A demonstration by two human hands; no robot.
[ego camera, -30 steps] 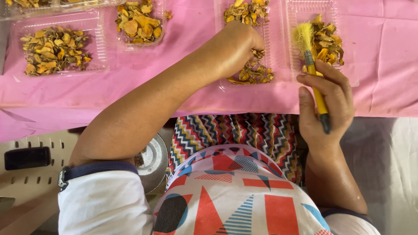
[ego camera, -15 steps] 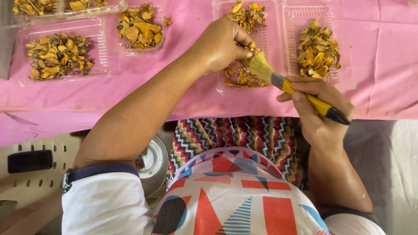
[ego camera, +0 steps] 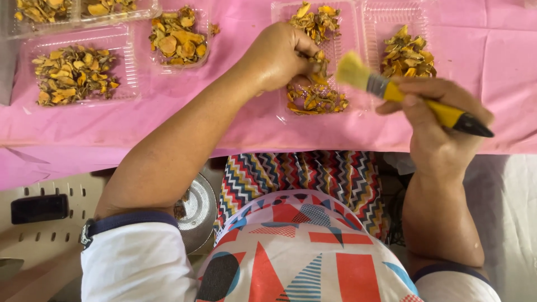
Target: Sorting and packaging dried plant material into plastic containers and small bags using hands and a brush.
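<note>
My left hand (ego camera: 279,56) is closed on a small orange dried slice (ego camera: 320,62), held over a clear plastic tray (ego camera: 347,11) that contains more of the yellow-orange dried slices (ego camera: 316,98). My right hand (ego camera: 433,120) grips a paintbrush (ego camera: 411,98) with a yellow handle, a black tip and pale yellow bristles. The bristles point left and sit just right of the slice in my left hand.
The pink cloth (ego camera: 492,67) covers the table. More clear trays of dried slices lie on it: one at the right (ego camera: 405,53), one in the middle (ego camera: 179,39), one at the left (ego camera: 72,72). A metal bowl (ego camera: 198,210) and a beige surface with a black device (ego camera: 39,208) sit below the table edge.
My right hand swung the brush from upright over the right tray down to a sideways angle and brought its bristles next to the slice held in my left hand.
</note>
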